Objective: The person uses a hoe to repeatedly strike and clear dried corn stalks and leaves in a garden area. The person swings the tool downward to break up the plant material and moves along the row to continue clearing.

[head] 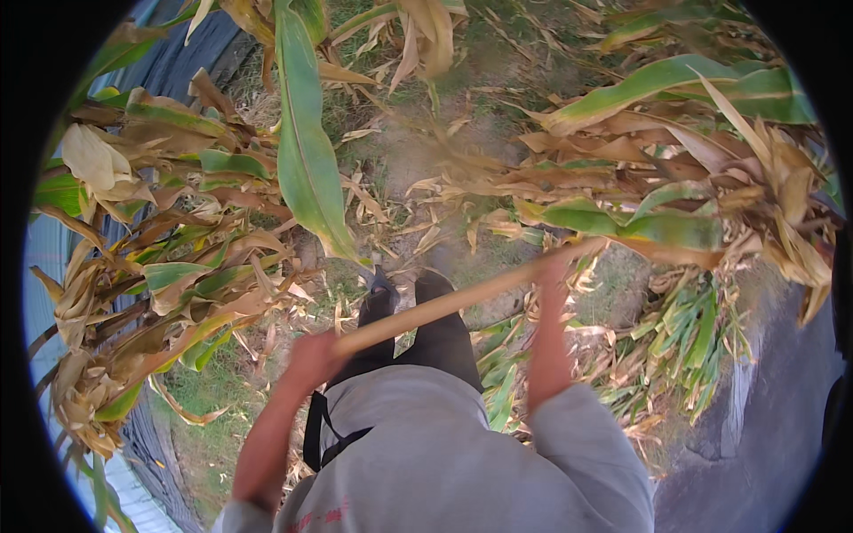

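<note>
A long wooden tool handle (433, 312) slants across my body, rising from lower left to upper right. My left hand (313, 360) is closed around its near end, in front of my thighs. My right hand (552, 270), blurred by motion, grips it farther along on the right. Past that hand the handle fades into blur by the corn leaves, so the tool's head cannot be made out. Drying corn plants (600, 176) with brown and green leaves stand close to the right hand. More corn plants (186, 280) stand to the left of my left hand.
A long green corn leaf (306, 140) hangs ahead of my legs. Cut leaves and stalks (693, 346) lie in a heap at right, beside a grey paved surface (753, 426). Dark sheeting (150, 440) edges the left. Grass and dry husks litter the soil (413, 160).
</note>
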Demonstrator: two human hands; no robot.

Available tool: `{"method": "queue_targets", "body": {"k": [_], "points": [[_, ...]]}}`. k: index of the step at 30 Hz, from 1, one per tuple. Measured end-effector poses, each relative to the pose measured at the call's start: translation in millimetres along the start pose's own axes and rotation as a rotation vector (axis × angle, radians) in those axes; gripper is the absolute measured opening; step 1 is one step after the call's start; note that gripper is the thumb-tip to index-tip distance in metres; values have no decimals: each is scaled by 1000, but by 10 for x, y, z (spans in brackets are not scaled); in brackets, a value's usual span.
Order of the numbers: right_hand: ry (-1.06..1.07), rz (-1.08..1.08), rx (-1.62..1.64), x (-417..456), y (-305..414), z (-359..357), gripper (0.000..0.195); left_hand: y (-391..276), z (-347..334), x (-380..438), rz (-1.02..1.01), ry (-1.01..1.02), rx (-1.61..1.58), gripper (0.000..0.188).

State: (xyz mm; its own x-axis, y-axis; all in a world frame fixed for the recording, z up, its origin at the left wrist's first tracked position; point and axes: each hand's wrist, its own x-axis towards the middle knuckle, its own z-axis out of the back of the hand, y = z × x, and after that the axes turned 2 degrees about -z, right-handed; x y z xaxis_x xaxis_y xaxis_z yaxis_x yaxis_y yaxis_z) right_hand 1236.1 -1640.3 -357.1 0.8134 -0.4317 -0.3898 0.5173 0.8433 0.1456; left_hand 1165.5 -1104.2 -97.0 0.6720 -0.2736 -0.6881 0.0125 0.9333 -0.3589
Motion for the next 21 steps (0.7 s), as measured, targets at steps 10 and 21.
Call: {"method": "queue_targets", "body": {"k": [10,21], "points": [[157,869,40,-352,1542,-345,39,-372,355,-2368,632,-59,226,21],[794,11,-766,1947,-456,2561,73,-396,123,-2450,678,-123,218,18]]}}
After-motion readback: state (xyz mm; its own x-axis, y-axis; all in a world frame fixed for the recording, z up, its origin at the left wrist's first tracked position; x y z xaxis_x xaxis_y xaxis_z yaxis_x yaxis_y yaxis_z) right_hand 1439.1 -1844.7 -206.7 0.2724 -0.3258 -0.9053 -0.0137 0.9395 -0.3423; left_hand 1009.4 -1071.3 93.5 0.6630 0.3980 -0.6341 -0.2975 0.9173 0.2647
